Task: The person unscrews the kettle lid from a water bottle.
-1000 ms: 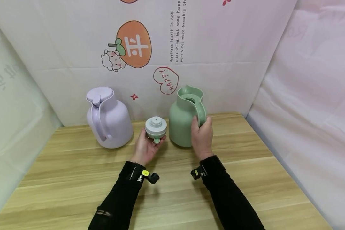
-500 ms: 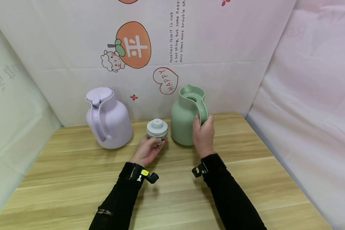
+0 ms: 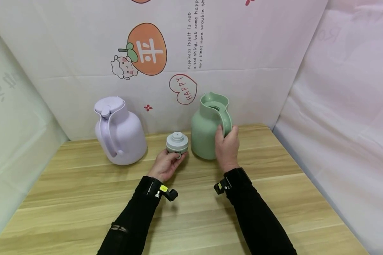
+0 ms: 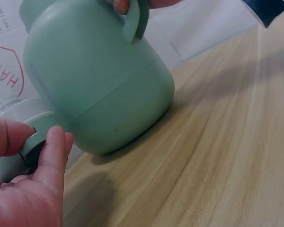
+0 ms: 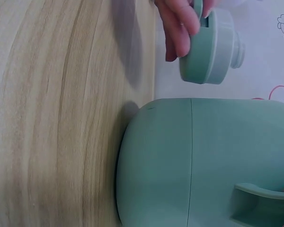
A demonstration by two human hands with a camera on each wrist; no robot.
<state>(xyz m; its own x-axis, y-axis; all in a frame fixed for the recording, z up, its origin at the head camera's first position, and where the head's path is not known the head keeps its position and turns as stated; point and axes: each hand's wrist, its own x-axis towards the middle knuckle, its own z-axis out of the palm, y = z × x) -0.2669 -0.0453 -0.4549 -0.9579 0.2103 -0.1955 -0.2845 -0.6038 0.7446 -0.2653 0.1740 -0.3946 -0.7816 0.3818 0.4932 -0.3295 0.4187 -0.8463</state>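
Observation:
My left hand (image 3: 166, 165) pinches the small green tab of a round jug lid (image 3: 177, 142), thumb on top and fingers beneath. The lid is upside down, its pale grey stepped underside facing up, and it is held above the table just left of the jug. A green thermos jug (image 3: 203, 136) stands upright with its mouth uncovered. My right hand (image 3: 227, 150) grips the jug's handle (image 3: 226, 122), thumb on the near side. In the right wrist view the lid's green rim (image 5: 196, 56) is apart from the jug's body (image 5: 161, 161).
A lilac thermos jug (image 3: 124, 136) with its lid on stands at the left, handle toward me. Behind the wooden table (image 3: 191, 212) hangs a printed white cloth (image 3: 249, 71), close behind both jugs. More white cloth (image 3: 341, 134) closes off the right side.
My left thumb has come over the lid's tab, and the lid has shifted slightly right. The green jug has moved a little right and back with my right hand on its handle.

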